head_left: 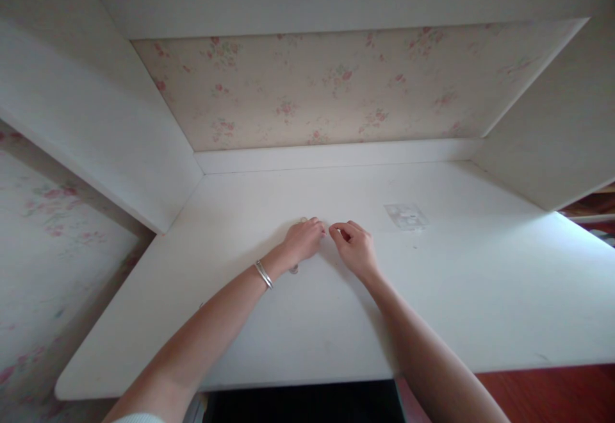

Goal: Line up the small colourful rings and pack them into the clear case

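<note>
My left hand [305,240] is over the white desk with its fingers curled and pressed together. Bits of a small round or looped thing [294,270] show beneath its palm and beyond its knuckles; the hand covers the rest. Close by on the right, my right hand [354,247] has thumb and forefinger pinched. A narrow gap separates the fingertips of the two hands. Whatever either pinch holds is too small to make out. A silver bangle [264,274] circles my left wrist.
A small clear plastic packet [406,216] lies on the white desk [480,282], right of my hands, with a tiny speck [416,247] near it. White panels [120,109] enclose the desk's sides, and floral wallpaper [312,90] covers the back. A dark surface [302,404] sits below the front edge.
</note>
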`<action>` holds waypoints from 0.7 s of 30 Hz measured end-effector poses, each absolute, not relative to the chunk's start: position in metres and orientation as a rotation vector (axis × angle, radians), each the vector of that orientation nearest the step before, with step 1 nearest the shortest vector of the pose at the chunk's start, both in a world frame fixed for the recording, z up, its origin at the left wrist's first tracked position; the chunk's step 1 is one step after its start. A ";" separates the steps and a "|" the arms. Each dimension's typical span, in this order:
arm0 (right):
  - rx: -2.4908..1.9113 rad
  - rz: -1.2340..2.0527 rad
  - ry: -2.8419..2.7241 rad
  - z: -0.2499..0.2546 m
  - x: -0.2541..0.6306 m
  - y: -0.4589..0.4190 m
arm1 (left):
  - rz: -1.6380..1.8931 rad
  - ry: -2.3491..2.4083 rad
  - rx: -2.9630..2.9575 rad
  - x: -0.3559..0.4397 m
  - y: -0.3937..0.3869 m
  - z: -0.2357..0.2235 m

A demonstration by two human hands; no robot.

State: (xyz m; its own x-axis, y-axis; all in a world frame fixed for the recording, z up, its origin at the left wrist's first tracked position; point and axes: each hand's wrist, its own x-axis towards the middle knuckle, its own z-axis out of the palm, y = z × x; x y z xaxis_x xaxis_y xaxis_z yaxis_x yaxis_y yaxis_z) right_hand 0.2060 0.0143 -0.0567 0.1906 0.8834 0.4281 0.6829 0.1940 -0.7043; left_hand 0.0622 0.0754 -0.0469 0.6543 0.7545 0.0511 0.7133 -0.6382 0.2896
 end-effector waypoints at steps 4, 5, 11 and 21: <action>-1.552 0.299 -1.568 -0.056 0.205 0.013 | 0.452 1.188 2.521 0.032 0.061 -0.043; -1.550 0.310 -1.580 -0.057 0.204 0.013 | 0.496 1.203 2.489 0.022 0.056 -0.043; -1.571 0.403 -1.693 -0.063 0.192 0.012 | 0.566 1.198 2.391 -0.026 0.022 -0.053; -1.589 0.409 -1.771 -0.070 0.189 0.012 | 0.482 1.125 2.496 -0.037 0.011 -0.056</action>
State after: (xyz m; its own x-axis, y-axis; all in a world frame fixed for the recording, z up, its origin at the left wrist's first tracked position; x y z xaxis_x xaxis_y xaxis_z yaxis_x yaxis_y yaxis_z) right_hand 0.1886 0.0115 -0.0697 0.0099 0.9560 0.2933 0.7309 0.1932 -0.6545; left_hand -0.0368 0.0114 -0.0560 0.6251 0.7645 0.1577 0.6417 -0.6183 0.4538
